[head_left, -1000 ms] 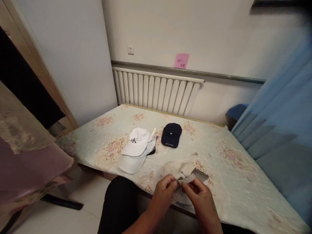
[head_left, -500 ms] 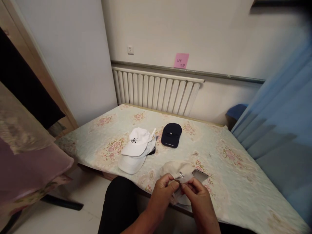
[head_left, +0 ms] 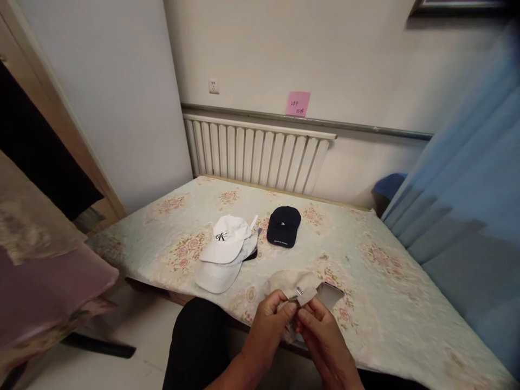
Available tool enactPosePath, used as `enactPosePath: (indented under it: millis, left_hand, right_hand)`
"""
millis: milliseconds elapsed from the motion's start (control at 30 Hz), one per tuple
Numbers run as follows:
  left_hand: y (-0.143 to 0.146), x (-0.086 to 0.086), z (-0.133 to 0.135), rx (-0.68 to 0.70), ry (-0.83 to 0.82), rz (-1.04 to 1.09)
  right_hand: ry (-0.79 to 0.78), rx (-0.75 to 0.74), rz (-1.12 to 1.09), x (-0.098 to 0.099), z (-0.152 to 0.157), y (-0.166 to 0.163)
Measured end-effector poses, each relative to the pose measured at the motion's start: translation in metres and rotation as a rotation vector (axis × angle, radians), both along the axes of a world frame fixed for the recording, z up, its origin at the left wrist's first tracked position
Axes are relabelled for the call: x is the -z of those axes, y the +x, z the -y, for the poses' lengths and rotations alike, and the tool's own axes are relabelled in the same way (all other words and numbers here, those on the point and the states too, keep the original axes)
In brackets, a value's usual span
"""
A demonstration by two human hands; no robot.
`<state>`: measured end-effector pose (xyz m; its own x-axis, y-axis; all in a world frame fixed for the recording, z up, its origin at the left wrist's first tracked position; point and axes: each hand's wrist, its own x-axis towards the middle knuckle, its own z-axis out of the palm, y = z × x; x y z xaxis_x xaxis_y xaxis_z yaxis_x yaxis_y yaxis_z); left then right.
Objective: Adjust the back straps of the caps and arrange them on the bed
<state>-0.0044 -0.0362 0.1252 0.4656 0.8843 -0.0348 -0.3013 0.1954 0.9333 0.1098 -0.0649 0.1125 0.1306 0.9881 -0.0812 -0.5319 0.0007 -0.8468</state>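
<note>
A beige baseball cap (head_left: 282, 281) lies at the near edge of the bed, its back strap and metal buckle (head_left: 299, 291) turned toward me. My left hand (head_left: 266, 325) pinches the cap's strap area left of the buckle. Closed on the strap's other side is my right hand (head_left: 325, 330), its fingertips close to the left ones. The exact grip between the fingers is partly hidden. Beyond my hands, a white cap with black lettering (head_left: 229, 234) rests on a pale cap (head_left: 217, 278), with something dark under them. A navy cap (head_left: 284, 225) lies to their right.
A flat grey object with a dark rim (head_left: 330, 294) lies beside the beige cap. The floral bedspread (head_left: 365, 303) covers the bed. A radiator (head_left: 260, 157) stands behind it, a blue curtain (head_left: 467, 216) hangs right, and draped cloths (head_left: 49, 292) are at left.
My right hand has shifted slightly left and down, and the strap end by the buckle is angled differently. The view has shifted a little; the other caps stay put.
</note>
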Motion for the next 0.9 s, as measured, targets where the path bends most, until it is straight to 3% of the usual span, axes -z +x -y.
enactPosePath:
  millis: [233, 633, 733, 900]
  left_hand:
    - [0.003, 0.0, 0.005, -0.047, -0.058, -0.053]
    - [0.004, -0.002, 0.01, -0.133, 0.06, -0.178]
    - [0.002, -0.004, 0.005, -0.107, 0.172, -0.27]
    - [-0.001, -0.008, 0.004, -0.152, 0.539, -0.513]
  right_hand:
    - [-0.019, 0.118, -0.005, 0.0, 0.002, -0.012]
    - [-0.04, 0.2, 0.027, -0.007, 0.004, -0.015]
    - [-0.003, 0.228, 0.086, -0.012, -0.004, -0.006]
    - [0.027, 0.212, 0.067, -0.035, -0.031, 0.014]
